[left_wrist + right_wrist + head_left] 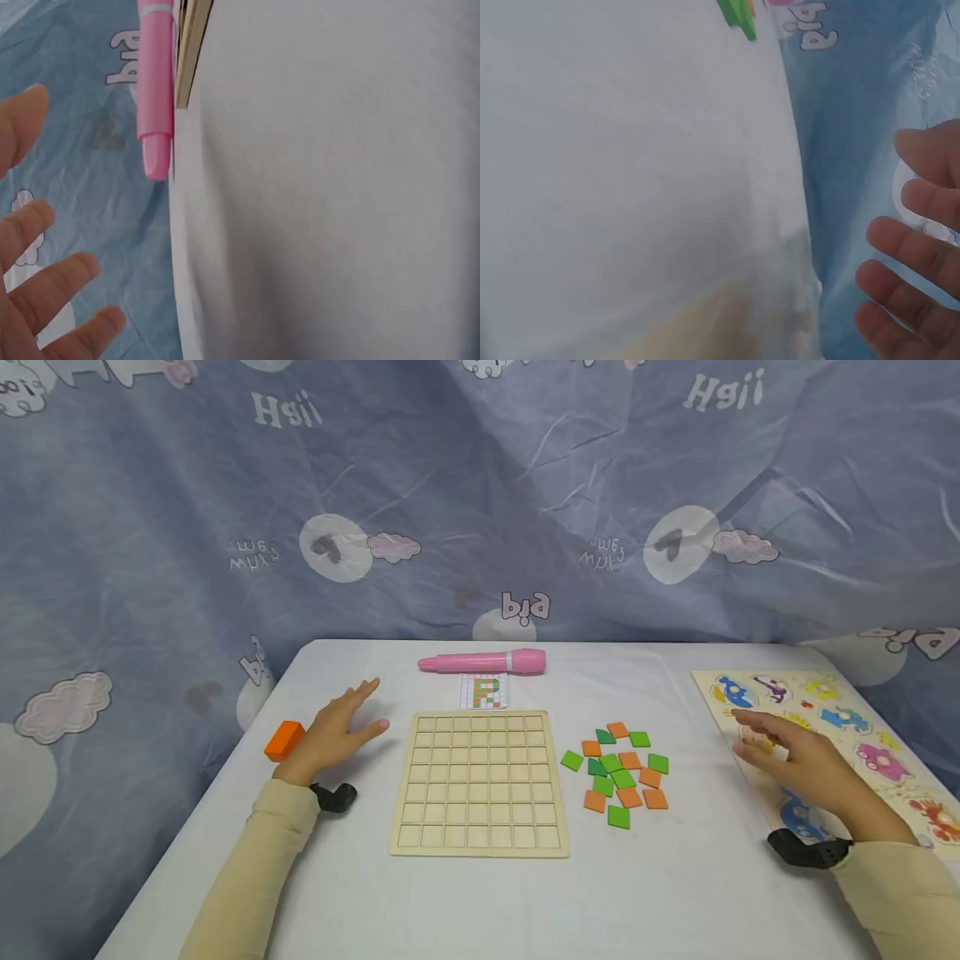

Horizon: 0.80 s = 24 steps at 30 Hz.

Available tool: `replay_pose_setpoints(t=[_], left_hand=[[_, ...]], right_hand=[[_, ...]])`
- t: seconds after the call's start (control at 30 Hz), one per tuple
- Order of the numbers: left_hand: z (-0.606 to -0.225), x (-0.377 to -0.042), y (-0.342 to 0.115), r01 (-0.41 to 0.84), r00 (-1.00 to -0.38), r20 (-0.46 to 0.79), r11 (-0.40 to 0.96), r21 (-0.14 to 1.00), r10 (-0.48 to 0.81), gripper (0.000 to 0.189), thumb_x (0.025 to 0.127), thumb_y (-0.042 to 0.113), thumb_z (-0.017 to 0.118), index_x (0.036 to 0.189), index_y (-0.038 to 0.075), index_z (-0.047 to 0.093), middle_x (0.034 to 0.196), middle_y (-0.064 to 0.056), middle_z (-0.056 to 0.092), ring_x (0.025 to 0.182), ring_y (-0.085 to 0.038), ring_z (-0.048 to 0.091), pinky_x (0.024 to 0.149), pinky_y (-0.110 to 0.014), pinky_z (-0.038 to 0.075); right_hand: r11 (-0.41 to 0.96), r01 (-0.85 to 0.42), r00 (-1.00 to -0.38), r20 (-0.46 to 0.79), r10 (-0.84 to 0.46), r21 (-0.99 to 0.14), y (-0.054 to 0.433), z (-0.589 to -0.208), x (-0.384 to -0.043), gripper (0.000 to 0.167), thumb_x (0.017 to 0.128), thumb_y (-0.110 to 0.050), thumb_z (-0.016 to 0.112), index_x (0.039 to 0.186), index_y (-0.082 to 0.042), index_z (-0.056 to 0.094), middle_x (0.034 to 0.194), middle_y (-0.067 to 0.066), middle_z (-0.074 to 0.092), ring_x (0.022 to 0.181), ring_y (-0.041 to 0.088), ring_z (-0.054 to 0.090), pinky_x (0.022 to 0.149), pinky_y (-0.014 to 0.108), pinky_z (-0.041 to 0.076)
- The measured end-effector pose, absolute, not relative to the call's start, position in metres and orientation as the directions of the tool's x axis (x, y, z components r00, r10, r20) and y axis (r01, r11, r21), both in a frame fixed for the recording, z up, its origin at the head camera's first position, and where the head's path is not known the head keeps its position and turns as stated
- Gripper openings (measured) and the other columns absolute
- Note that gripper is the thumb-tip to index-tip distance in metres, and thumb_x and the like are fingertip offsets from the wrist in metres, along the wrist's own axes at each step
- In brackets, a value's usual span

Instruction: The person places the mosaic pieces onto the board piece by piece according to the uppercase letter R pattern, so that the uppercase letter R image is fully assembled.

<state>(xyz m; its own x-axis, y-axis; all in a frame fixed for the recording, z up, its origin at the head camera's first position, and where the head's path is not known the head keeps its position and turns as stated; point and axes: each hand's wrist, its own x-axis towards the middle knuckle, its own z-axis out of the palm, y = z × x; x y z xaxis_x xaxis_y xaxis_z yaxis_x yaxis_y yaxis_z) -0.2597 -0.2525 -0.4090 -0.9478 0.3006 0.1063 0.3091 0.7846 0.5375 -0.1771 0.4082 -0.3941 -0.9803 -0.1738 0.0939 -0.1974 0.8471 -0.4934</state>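
Note:
My left hand is held over the left side of the table, fingers spread and nothing in it. An orange block lies just left of that wrist. Over the animal puzzle board at the right, my right hand hovers with its fingers extended, holding nothing. Between the hands lies a wooden grid board with bare square cells. To its right are scattered green tiles and orange tiles. Both wrist views show loose, parted fingers and no object in them.
Behind the grid board lies a small pattern card with a coloured letter-like figure. A thick pink pen lies crosswise behind the card. The white table ends at a hanging grey-blue printed cloth.

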Motion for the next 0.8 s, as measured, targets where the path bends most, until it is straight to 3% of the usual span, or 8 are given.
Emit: replay_pose_setpoints(t=[0.1,0.17,0.2,0.23,0.33,0.47,0.7,0.8], left_hand=[[-0.412,-0.263,-0.252,0.3,-0.948,0.103,0.735,0.608,0.302,0.081,0.106,0.041,0.07,0.173,0.018,0.03,0.174,-0.018,0.034,0.16,-0.046,0.028,0.128,-0.067,0.022],[-0.414,-0.265,-0.251,0.294,-0.947,0.101,0.695,0.656,0.305,0.08,0.105,0.041,0.071,0.172,0.019,0.033,0.172,-0.016,0.039,0.159,-0.042,0.034,0.127,-0.064,0.026],[-0.416,-0.267,-0.25,0.29,-0.947,0.1,0.68,0.673,0.305,0.08,0.105,0.041,0.072,0.172,0.019,0.034,0.171,-0.016,0.041,0.158,-0.041,0.036,0.127,-0.064,0.028],[-0.416,-0.268,-0.249,0.29,-0.946,0.102,0.665,0.688,0.307,0.079,0.105,0.04,0.073,0.171,0.019,0.035,0.17,-0.015,0.043,0.157,-0.041,0.037,0.127,-0.064,0.029],[-0.418,-0.272,-0.245,0.29,-0.944,0.105,0.641,0.711,0.312,0.077,0.104,0.036,0.074,0.169,0.015,0.039,0.165,-0.018,0.049,0.153,-0.041,0.044,0.125,-0.063,0.033],[-0.418,-0.276,-0.238,0.284,-0.942,0.095,0.618,0.733,0.321,0.075,0.103,0.029,0.075,0.168,0.012,0.041,0.159,-0.02,0.055,0.148,-0.042,0.051,0.123,-0.061,0.037],[-0.425,-0.285,-0.231,0.285,-0.931,0.072,0.59,0.755,0.358,0.071,0.103,0.029,0.075,0.165,0.011,0.046,0.156,-0.018,0.059,0.144,-0.04,0.055,0.119,-0.06,0.043],[-0.429,-0.288,-0.23,0.301,-0.927,0.084,0.591,0.748,0.365,0.068,0.103,0.03,0.075,0.163,0.009,0.049,0.153,-0.019,0.062,0.14,-0.039,0.057,0.116,-0.06,0.045]], right_hand=[[0.819,-0.242,-0.969,0.164,-0.183,-0.52,0.402,-0.402,-0.172,0.055,0.105,-0.021,0.074,0.151,0.003,0.057,0.147,0.033,0.06,0.126,0.024,0.067,0.101,0.031,0.056],[0.792,-0.274,-0.96,0.204,-0.191,-0.546,0.399,-0.406,-0.169,0.051,0.103,-0.017,0.076,0.147,0.002,0.061,0.141,0.01,0.07,0.117,-0.006,0.062,0.09,0.007,0.048],[0.777,-0.291,-0.955,0.222,-0.197,-0.558,0.398,-0.407,-0.167,0.049,0.102,-0.015,0.077,0.145,0.002,0.062,0.138,-0.003,0.071,0.111,-0.016,0.056,0.083,0.0,0.042],[0.756,-0.309,-0.949,0.237,-0.207,-0.577,0.396,-0.409,-0.166,0.047,0.102,-0.013,0.076,0.144,0.002,0.062,0.135,-0.015,0.069,0.108,-0.023,0.05,0.084,0.0,0.043],[0.682,-0.366,-0.93,0.274,-0.244,-0.633,0.391,-0.411,-0.164,0.044,0.102,-0.005,0.074,0.143,0.004,0.062,0.127,-0.037,0.06,0.106,-0.018,0.057,0.085,0.002,0.046],[0.603,-0.414,-0.91,0.285,-0.301,-0.682,0.384,-0.413,-0.162,0.042,0.101,0.002,0.071,0.142,0.001,0.064,0.125,-0.027,0.068,0.105,-0.006,0.064,0.086,0.006,0.05],[0.57,-0.39,-0.91,0.207,-0.36,-0.723,0.376,-0.417,-0.161,0.046,0.099,0.004,0.073,0.142,-0.013,0.07,0.119,-0.021,0.073,0.098,-0.002,0.066,0.079,0.012,0.054],[0.523,-0.416,-0.889,0.213,-0.405,-0.744,0.372,-0.42,-0.161,0.048,0.097,0.008,0.072,0.141,-0.012,0.07,0.117,-0.015,0.075,0.094,0.004,0.068,0.076,0.016,0.055]])
